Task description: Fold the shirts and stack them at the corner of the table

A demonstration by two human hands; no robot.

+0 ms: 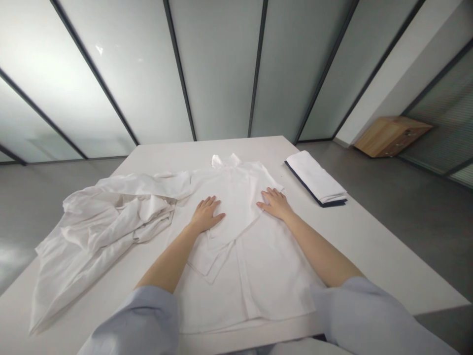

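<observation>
A white collared shirt [236, 217] lies spread on the table, its collar at the far end and its hem near the front edge. One sleeve is laid diagonally across the shirt's front, with its cuff lower left of the middle. My left hand [205, 215] rests flat on the left part of the shirt, fingers spread. On the right part, close to the shoulder-side edge, my right hand [275, 204] lies flat with its fingers apart. Neither hand grips anything. My forearms cover parts of the shirt's sides.
The white table [369, 261] reaches toward a frosted glass wall. Left of the shirt is a crumpled heap of white cloth [107, 227]. A folded white cloth [316, 175] sits on a dark folded piece [334, 203] at the right edge. A wooden cabinet [391, 135] stands behind on the right.
</observation>
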